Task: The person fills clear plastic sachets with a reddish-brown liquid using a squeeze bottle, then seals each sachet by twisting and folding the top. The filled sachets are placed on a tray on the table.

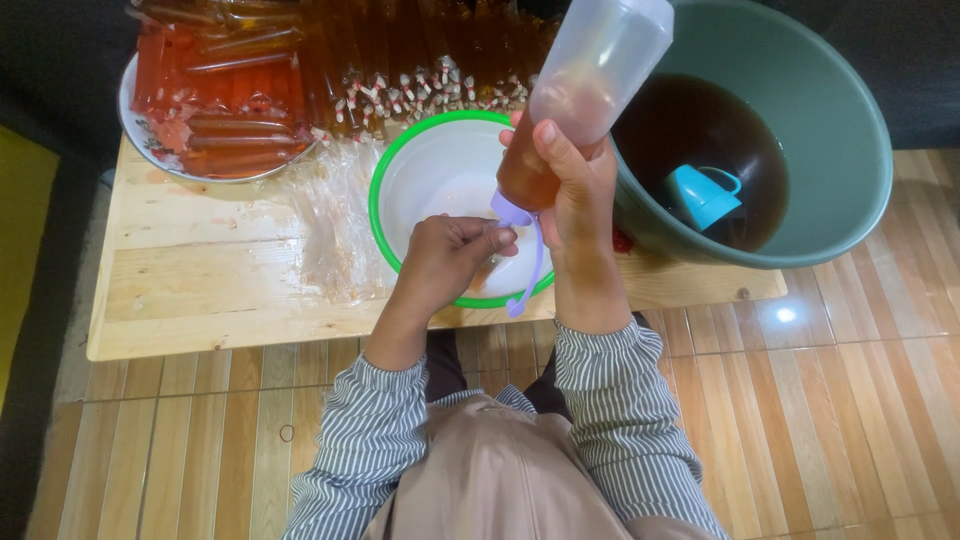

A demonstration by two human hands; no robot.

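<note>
The right hand [575, 190] gripped an upturned squeeze bottle [585, 85] over the green-rimmed bowl [385, 165] on the worktop [200, 270], while the left hand [445, 255] pinched a thin plastic sleeve [492, 262] at its purple nozzle [510, 210].

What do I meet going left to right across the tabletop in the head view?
Plate of filled orange packets → loose clear plastic sleeves → green-rimmed white bowl → left hand pinching a sleeve → right hand tipping the squeeze bottle → grey-green bucket of brown liquid with a blue cup.
</note>
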